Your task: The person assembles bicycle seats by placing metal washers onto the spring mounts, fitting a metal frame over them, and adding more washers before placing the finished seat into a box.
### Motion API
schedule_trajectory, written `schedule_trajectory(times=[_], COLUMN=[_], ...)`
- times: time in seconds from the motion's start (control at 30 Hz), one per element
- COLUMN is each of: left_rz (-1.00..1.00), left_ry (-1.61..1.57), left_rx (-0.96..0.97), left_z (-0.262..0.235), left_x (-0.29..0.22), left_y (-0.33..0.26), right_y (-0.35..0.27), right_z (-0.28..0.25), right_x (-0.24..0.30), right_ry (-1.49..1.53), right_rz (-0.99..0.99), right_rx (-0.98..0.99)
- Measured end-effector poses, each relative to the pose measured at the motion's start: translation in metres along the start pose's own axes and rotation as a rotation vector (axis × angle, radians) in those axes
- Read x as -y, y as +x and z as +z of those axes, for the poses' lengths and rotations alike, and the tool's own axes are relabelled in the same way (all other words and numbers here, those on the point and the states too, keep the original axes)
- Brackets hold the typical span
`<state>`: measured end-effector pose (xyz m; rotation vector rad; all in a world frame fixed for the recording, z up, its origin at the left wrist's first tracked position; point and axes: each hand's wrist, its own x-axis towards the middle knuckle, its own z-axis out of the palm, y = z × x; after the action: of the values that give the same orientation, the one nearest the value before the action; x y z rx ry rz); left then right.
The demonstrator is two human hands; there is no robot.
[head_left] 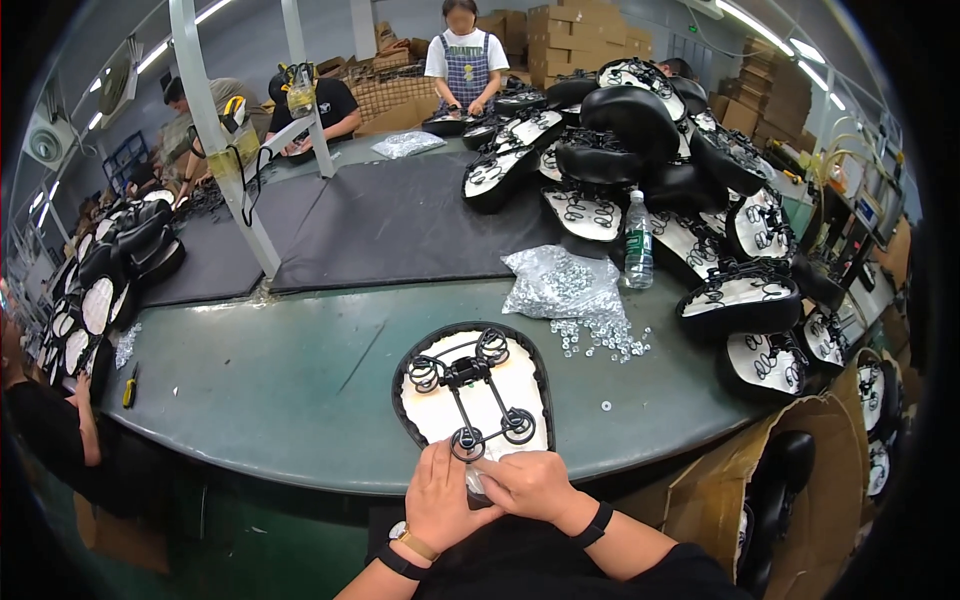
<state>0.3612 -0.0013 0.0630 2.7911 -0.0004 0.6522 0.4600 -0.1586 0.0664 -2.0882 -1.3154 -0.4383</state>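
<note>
A bicycle saddle (430,410) lies upside down at the near edge of the table, its narrow end toward me. Its white underside carries a black wire frame with coil springs (463,374). My left hand (440,505) is closed around the saddle's narrow end, fingers stretched up beside the nearest coil. From the other side my right hand (525,485) meets it, fingers curled and the index finger pressed in near that coil. Whatever lies between the right fingertips is hidden.
Beyond the saddle, a plastic bag of small metal nuts (562,284) spills nuts (610,338) beside a water bottle (638,240). Finished-looking saddles (620,130) pile up at right. A cardboard box (710,480) stands at my right. Yellow-handled pliers (130,388) lie left. Co-workers (466,65) stand around the table.
</note>
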Motion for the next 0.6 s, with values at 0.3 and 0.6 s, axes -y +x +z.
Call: schedule_trajectory(times=[0.3,0.6], left_rz=[0.001,0.173], left_ry=[-0.039,-0.063], left_rx=[-0.010,-0.090], left_z=[-0.002,-0.007], left_x=[0.006,-0.029], left_y=[-0.002,-0.016], right_y=[-0.013,-0.006], right_z=[-0.042,-0.078], right_x=[-0.042,-0.184], right_ry=[0.071,-0.373], right_rz=[0.052,0.510], right_rx=[-0.263,0.288])
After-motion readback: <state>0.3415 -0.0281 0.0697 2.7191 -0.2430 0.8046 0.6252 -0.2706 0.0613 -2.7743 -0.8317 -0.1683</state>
